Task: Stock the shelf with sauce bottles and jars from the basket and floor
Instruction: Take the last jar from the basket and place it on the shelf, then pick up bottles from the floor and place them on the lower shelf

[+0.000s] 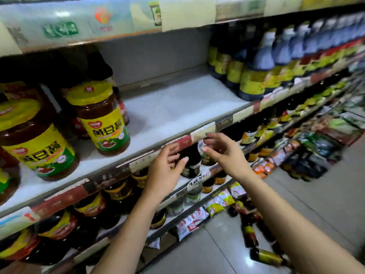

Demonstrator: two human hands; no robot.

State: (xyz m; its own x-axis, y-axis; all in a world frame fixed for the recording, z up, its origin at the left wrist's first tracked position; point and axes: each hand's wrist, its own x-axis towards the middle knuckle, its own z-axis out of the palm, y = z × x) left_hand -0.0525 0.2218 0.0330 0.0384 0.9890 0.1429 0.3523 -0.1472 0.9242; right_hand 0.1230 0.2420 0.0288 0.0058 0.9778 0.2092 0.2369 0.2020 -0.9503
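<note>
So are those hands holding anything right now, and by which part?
Nothing that shows. The left hand and right hand hover with loose fingers before the dark bottles under the shelf edge, gripping none.

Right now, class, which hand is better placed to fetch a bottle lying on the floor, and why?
Right. The right hand looks empty and is on the side of the floor bottles; the left hand is farther from them.
</note>
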